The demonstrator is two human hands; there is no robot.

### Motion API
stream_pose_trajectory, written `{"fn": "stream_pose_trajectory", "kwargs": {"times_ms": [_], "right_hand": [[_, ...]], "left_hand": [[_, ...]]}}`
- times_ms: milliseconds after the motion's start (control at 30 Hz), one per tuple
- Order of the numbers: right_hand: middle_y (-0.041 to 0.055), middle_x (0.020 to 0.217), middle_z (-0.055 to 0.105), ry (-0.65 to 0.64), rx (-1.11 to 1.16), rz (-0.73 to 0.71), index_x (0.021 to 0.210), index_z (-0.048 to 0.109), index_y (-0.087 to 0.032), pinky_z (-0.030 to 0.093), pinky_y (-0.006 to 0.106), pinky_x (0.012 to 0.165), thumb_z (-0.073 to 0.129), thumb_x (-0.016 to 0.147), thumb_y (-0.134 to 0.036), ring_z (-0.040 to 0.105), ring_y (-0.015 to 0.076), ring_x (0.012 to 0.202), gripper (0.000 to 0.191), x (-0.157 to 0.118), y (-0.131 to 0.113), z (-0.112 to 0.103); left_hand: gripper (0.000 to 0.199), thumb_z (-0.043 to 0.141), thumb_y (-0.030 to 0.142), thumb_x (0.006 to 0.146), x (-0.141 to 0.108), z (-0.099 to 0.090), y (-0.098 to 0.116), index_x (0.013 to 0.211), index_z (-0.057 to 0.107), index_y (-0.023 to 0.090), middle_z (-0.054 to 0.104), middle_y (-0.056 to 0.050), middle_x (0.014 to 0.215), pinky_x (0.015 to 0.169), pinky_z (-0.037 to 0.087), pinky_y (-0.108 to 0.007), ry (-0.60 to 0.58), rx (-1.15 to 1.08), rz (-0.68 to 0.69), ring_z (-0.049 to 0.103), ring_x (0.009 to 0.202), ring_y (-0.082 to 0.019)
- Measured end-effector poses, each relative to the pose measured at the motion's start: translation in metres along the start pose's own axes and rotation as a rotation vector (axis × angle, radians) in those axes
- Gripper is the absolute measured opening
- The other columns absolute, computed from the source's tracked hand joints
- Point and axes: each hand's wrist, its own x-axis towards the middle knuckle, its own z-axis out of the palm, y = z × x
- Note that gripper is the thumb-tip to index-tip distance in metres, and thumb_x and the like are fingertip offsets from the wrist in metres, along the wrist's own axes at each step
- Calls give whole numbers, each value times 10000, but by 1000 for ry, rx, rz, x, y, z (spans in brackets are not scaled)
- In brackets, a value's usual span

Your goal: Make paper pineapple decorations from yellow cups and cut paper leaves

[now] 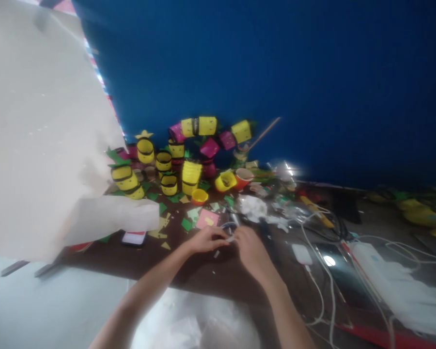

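My left hand (208, 240) and my right hand (247, 246) meet over the near middle of the dark brown table (199, 274). Both are closed, fingertips together around something small and pale that blur keeps me from making out. Just beyond them lie a pink paper piece (207, 219) and green paper scraps (186, 224). A crumpled white wad (252, 207) rests past my right hand. Further back stand yellow paper rings with black bands, such as one yellow ring (169, 184), and magenta ones (210, 147). A small yellow-orange cup (199, 196) sits in front of them.
A phone (133, 238) lies to the left, beside a large white sheet (119, 213). White cables, a white charger (302, 254), a dark glossy tablet-like panel (345, 271) and a white power strip (378, 271) crowd the right. A blue wall (276, 63) rises behind.
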Motion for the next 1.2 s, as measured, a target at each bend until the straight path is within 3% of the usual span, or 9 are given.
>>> {"fn": "stream_pose_trajectory", "kwargs": {"times_ms": [400,600,900,1067,1200], "right_hand": [[96,920,569,113,109,48,847,541,-190,453,392,801,349,855,-136,523,223,921,200,0,-3,5],[89,888,565,62,99,51,825,529,-187,453,358,769,383,845,-133,516,220,893,157,-1,-5,7],[77,903,547,-15,156,125,855,503,-188,457,322,724,356,863,-155,549,193,812,150,0,-8,6],[85,954,556,124,272,164,863,519,-192,456,310,761,348,864,-175,559,187,881,172,1,-8,5],[70,882,587,211,368,225,826,520,-197,458,315,753,418,836,-209,566,189,839,103,1,-6,-1]], "left_hand": [[289,553,379,788,0,5,2,836,643,108,621,-51,775,627,421,-205,47,-100,-97,530,673,-111],[255,540,336,793,1,14,-1,852,629,104,612,-38,739,611,408,-204,108,-129,-99,513,648,-107],[259,517,329,793,2,13,13,699,616,109,579,-11,643,568,402,-194,133,-165,-178,508,584,-93],[319,490,384,812,2,10,11,678,596,115,558,2,627,548,394,-181,149,-184,-228,499,566,-81],[281,473,364,836,1,15,3,810,630,133,613,-29,727,639,420,-216,172,-12,-108,538,676,-114]]}}
